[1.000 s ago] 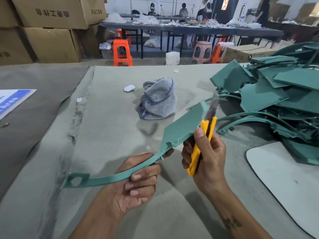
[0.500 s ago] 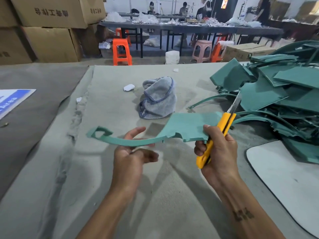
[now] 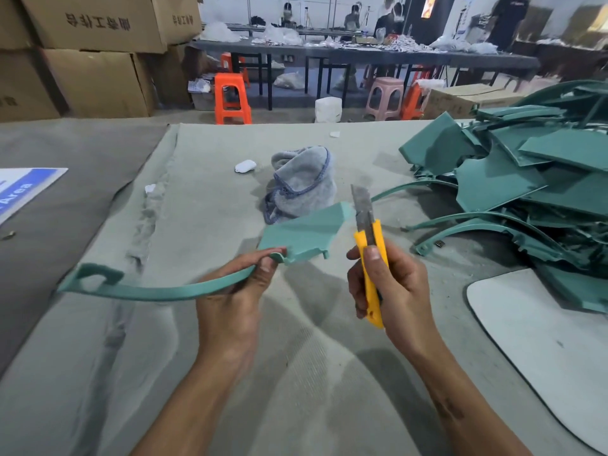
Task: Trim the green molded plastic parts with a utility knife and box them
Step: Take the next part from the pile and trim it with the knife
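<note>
**Green part held beside knife blade, above felt-covered surface**

Gripped in the left hand [image 3: 230,291]: a green molded plastic part [image 3: 302,233] with a flat angular panel at one end and a long curved strip [image 3: 158,289] ending in a small loop at far left. Fingers clamped around the strip just where it met the panel, thumb tip pressed on top. Held up off the grey felt-covered surface [image 3: 197,373], panel tilted toward the right.

Closed in the right hand [image 3: 391,287]: a yellow utility knife [image 3: 370,255], thumb laid along the handle, metal blade extended and pointing up and away. Blade just beside the panel's right edge; contact not discernible.

Farther back on the surface, near the panel: a crumpled grey cloth with blue stitched edging [image 3: 302,185], with a small white oval object [image 3: 245,166] to its left. Heaped on the right: a pile of similar green molded plastic parts [image 3: 526,179], well apart from the hands. Below that pile, a white rounded board [image 3: 543,340]. Stacked at upper left beyond the surface: brown cardboard boxes [image 3: 92,51].
</note>
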Motion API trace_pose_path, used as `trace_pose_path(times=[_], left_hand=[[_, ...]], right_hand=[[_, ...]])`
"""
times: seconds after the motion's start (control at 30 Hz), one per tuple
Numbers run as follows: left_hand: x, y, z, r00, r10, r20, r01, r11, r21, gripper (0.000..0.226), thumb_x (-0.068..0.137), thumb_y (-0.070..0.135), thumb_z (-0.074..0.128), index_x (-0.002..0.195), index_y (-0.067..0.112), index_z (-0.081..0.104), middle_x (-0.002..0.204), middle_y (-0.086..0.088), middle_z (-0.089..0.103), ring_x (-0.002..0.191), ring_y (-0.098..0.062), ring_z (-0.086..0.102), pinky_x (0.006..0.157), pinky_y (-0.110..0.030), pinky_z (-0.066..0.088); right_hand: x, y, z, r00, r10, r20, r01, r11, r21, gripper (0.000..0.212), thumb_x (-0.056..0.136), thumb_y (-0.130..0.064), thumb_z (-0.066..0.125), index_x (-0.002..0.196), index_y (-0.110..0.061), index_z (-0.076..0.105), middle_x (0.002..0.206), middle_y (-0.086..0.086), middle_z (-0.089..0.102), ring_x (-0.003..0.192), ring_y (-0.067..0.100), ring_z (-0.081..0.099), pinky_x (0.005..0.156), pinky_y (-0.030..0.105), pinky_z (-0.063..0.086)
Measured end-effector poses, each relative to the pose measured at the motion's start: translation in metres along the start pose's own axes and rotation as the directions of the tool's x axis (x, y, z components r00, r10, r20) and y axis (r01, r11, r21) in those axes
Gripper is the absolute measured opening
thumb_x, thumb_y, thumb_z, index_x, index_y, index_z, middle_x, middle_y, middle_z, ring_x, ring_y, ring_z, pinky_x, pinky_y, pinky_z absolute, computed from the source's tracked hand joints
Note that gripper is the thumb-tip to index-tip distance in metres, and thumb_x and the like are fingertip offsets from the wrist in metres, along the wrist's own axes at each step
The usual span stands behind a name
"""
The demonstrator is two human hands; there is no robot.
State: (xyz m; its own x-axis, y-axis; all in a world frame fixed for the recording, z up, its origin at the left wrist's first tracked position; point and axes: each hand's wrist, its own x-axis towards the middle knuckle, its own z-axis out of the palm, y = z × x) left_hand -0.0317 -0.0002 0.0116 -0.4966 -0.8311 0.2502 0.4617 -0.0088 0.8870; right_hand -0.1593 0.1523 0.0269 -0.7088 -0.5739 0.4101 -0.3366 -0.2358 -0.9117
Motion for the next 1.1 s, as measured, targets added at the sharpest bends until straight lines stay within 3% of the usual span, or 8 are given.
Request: trace_pose_path(times=[0.1, 0.2, 0.43, 0.6, 0.77, 0.83, 0.93, 1.1], left_hand=[[0.001, 0.007, 0.004, 0.989, -0.146, -0.016, 0.137, 0.956, -0.258, 0.001, 0.076, 0.013, 0.083, 0.076, 0.014, 0.082, 0.09, -0.01, 0.078, 0.102, -0.026, 0.074, 0.095, -0.036, 0.057], [0.002, 0.012, 0.006, 0.968, -0.248, -0.041, 0.21, 0.886, -0.415, 0.01, 0.077, 0.001, 0.066, 0.084, -0.004, 0.072, 0.088, -0.016, 0.076, 0.096, -0.026, 0.074, 0.085, -0.029, 0.06], [0.005, 0.016, 0.006, 0.971, -0.235, -0.046, 0.202, 0.907, -0.368, 0.008, 0.074, -0.002, 0.064, 0.075, -0.003, 0.072, 0.084, -0.018, 0.074, 0.092, -0.028, 0.075, 0.086, -0.032, 0.061], [0.003, 0.014, 0.005, 0.97, -0.242, 0.028, 0.236, 0.904, -0.356, 0.016, 0.077, -0.002, 0.063, 0.071, 0.002, 0.077, 0.086, -0.018, 0.076, 0.095, -0.028, 0.075, 0.084, -0.031, 0.06], [0.006, 0.019, 0.003, 0.95, -0.313, -0.001, 0.284, 0.863, -0.419, 0.013, 0.076, -0.005, 0.061, 0.071, -0.002, 0.073, 0.091, -0.021, 0.072, 0.109, -0.038, 0.068, 0.089, -0.037, 0.061], [0.006, 0.023, 0.004, 0.929, -0.369, 0.02, 0.333, 0.811, -0.481, 0.012, 0.076, -0.005, 0.059, 0.082, -0.012, 0.067, 0.11, -0.03, 0.065, 0.121, -0.046, 0.062, 0.092, -0.044, 0.059], [0.004, 0.024, 0.007, 0.903, -0.421, 0.08, 0.396, 0.748, -0.533, 0.048, 0.081, -0.005, 0.055, 0.124, -0.025, 0.048, 0.134, -0.035, 0.058, 0.123, -0.051, 0.059, 0.086, -0.042, 0.062], [-0.001, 0.027, 0.01, 0.867, -0.464, 0.183, 0.483, 0.688, -0.542, 0.051, 0.083, -0.005, 0.05, 0.131, -0.023, 0.046, 0.131, -0.037, 0.059, 0.121, -0.052, 0.06, 0.092, -0.044, 0.059]], right_hand=[[0.0, 0.003, -0.014, 0.971, -0.199, 0.135, 0.234, 0.908, -0.348, 0.032, 0.105, -0.052, 0.054, 0.083, -0.03, 0.063, 0.059, -0.002, 0.058, 0.044, 0.019, 0.054, 0.041, 0.041, 0.044], [0.001, 0.006, -0.018, 0.973, -0.153, 0.172, 0.203, 0.922, -0.328, 0.043, 0.104, -0.057, 0.052, 0.081, -0.023, 0.062, 0.058, -0.002, 0.057, 0.044, 0.019, 0.054, 0.041, 0.045, 0.044], [0.006, 0.011, -0.024, 0.95, -0.311, -0.036, 0.22, 0.744, -0.631, 0.03, 0.106, -0.042, 0.049, 0.085, -0.024, 0.06, 0.053, -0.003, 0.05, 0.045, 0.016, 0.047, 0.044, 0.041, 0.037], [0.004, 0.008, -0.022, 0.915, -0.364, 0.172, 0.401, 0.794, -0.457, 0.018, 0.107, -0.04, 0.053, 0.089, -0.037, 0.055, 0.057, -0.008, 0.05, 0.045, 0.013, 0.049, 0.043, 0.036, 0.037], [0.009, 0.02, -0.021, 0.947, -0.287, -0.14, 0.16, 0.806, -0.569, 0.043, 0.108, -0.051, 0.044, 0.086, -0.018, 0.06, 0.056, 0.0, 0.055, 0.045, 0.021, 0.053, 0.043, 0.043, 0.042], [0.007, 0.021, -0.021, 0.945, -0.277, -0.174, 0.182, 0.888, -0.421, 0.042, 0.109, -0.05, 0.045, 0.091, -0.016, 0.062, 0.059, -0.002, 0.057, 0.044, 0.022, 0.054, 0.04, 0.042, 0.045], [0.004, 0.02, -0.011, 0.953, -0.27, -0.134, 0.228, 0.937, -0.265, 0.031, 0.11, -0.039, 0.047, 0.095, -0.017, 0.064, 0.06, -0.003, 0.058, 0.043, 0.019, 0.054, 0.041, 0.031, 0.045], [-0.002, 0.019, 0.01, 0.968, -0.229, -0.103, 0.216, 0.969, -0.121, 0.03, 0.109, -0.033, 0.044, 0.094, -0.013, 0.059, 0.068, -0.003, 0.056, 0.052, 0.026, 0.055, 0.042, 0.041, 0.049]])
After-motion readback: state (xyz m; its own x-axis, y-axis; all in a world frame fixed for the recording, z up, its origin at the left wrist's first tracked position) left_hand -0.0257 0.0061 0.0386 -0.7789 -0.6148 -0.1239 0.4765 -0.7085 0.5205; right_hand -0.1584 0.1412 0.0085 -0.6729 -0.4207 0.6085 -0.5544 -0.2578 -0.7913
